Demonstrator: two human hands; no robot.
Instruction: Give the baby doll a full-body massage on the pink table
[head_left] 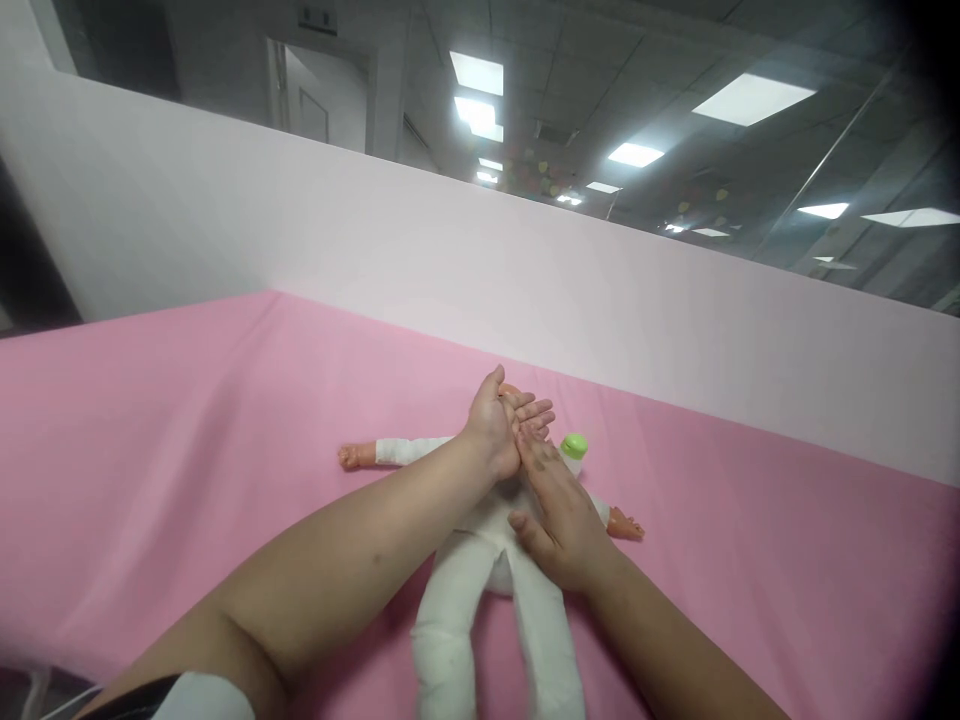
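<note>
A baby doll [480, 570] with a white cloth body lies on its back on a pink sheet, arms spread out. Over its chest and head is my left hand [506, 425], palm turned up and fingers stretched out. My right hand [559, 510] lies with extended fingers, its fingertips touching the left palm. No object shows in either hand. Both hands hide most of the doll's head and upper body. Just right of my right fingertips stands a small bottle with a green cap [574, 446], its lower part partly hidden.
The pink sheet [187, 430] covers the surface under the doll. Behind it rises a pale wall panel [420, 260], topped by dark glass [585, 120] that reflects or shows ceiling lights. A door frame [322, 100] appears at the upper left.
</note>
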